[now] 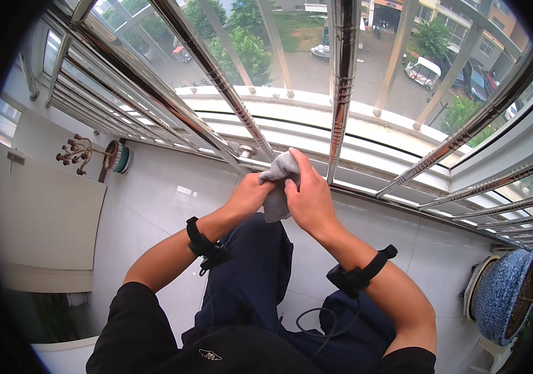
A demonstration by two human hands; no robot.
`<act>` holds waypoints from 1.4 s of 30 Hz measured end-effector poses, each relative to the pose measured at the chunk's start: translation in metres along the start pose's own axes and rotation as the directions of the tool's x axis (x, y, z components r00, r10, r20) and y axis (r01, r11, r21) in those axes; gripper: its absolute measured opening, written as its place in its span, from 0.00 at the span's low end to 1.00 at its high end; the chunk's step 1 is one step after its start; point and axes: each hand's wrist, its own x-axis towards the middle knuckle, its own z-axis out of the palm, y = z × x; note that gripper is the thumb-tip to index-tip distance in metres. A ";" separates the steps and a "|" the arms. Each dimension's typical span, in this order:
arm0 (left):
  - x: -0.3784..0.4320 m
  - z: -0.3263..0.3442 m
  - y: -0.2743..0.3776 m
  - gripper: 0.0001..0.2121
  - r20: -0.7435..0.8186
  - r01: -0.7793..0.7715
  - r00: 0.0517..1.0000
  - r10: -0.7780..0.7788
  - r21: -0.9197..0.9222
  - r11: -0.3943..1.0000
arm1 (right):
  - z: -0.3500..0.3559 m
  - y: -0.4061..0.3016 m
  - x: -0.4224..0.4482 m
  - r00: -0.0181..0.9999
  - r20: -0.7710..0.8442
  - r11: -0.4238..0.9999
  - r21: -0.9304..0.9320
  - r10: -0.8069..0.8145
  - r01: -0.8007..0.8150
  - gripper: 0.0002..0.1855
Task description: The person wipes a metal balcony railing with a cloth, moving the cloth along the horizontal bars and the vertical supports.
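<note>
A grey cloth [276, 203] is bunched between my two hands, its lower part hanging above my knee. My left hand [251, 192] grips it from the left. On the other side, my right hand [312, 196] holds it with the index finger stretched along its upper edge. The cloth's top meets the lower end of a shiny metal railing bar [233, 96] in the picture; whether it wraps the bar I cannot tell. Another ridged bar [341, 89] rises just right of my right hand.
The railing's bottom rail [355, 190] runs before a window sill [289, 124]. At the right stands a blue speckled plant pot [500, 294]. A smaller green pot [119, 158] sits far left, near a pale cabinet [46, 219]. Black straps with a cable [313, 309] are on my forearms.
</note>
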 end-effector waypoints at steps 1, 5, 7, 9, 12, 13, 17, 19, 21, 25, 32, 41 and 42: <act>0.004 0.003 0.000 0.11 0.022 0.059 0.998 -0.058 -0.053 0.997 | 0.006 -0.001 0.001 0.997 -0.051 0.998 0.022 -0.062 0.063 0.31; 0.018 0.025 0.005 0.09 -0.047 -0.229 0.973 0.225 -0.112 0.967 | 0.021 0.006 0.008 0.990 -0.074 0.992 -0.051 -0.123 0.119 0.31; 0.025 0.025 0.000 0.09 -0.067 -0.374 0.914 0.400 0.243 0.895 | 0.022 0.016 0.008 0.983 -0.037 0.971 -0.169 -0.180 0.171 0.31; 0.027 0.020 -0.012 0.10 -0.015 -0.378 0.890 0.456 0.534 0.756 | 0.023 0.033 0.006 0.973 0.021 0.924 -0.311 -0.229 0.224 0.32; 0.021 0.014 -0.029 0.13 0.051 -0.245 0.939 0.341 0.796 0.554 | 0.032 0.048 -0.005 0.962 0.103 0.882 -0.386 -0.251 0.272 0.31; 0.016 0.016 -0.026 0.16 0.048 -0.224 0.948 0.315 0.803 0.552 | 0.032 0.054 -0.007 0.957 0.119 0.861 -0.417 -0.265 0.290 0.31; 0.004 0.015 -0.018 0.26 0.099 -0.267 0.944 0.315 0.788 0.555 | 0.039 0.068 -0.006 0.917 0.262 0.703 -0.589 -0.302 0.400 0.29; 0.005 0.013 -0.020 0.29 0.174 -0.365 0.914 0.366 0.747 0.556 | 0.044 0.071 -0.008 0.897 0.314 0.600 -0.667 -0.311 0.441 0.28; 0.013 0.016 -0.024 0.32 0.282 -0.492 0.860 0.426 0.681 0.542 | 0.047 0.077 -0.010 0.883 0.344 0.468 -0.752 -0.321 0.463 0.28; 0.018 0.035 -0.028 0.32 0.335 -0.484 0.875 0.349 0.593 0.644 | 0.029 0.084 -0.026 0.921 0.294 0.539 -0.747 -0.256 0.388 0.28; 0.034 0.063 -0.039 0.36 0.414 -0.432 0.868 0.275 0.353 0.830 | 0.012 0.096 -0.044 0.915 0.331 0.528 -0.748 -0.229 0.403 0.30; 0.034 0.063 -0.038 0.37 0.522 -0.364 0.838 0.160 0.315 0.877 | 0.010 0.095 -0.063 0.954 0.278 0.646 -0.709 -0.110 0.281 0.28; 0.037 0.068 -0.041 0.37 0.542 -0.348 0.829 0.136 0.310 0.885 | 0.008 0.097 -0.066 0.960 0.267 0.676 -0.694 -0.079 0.249 0.28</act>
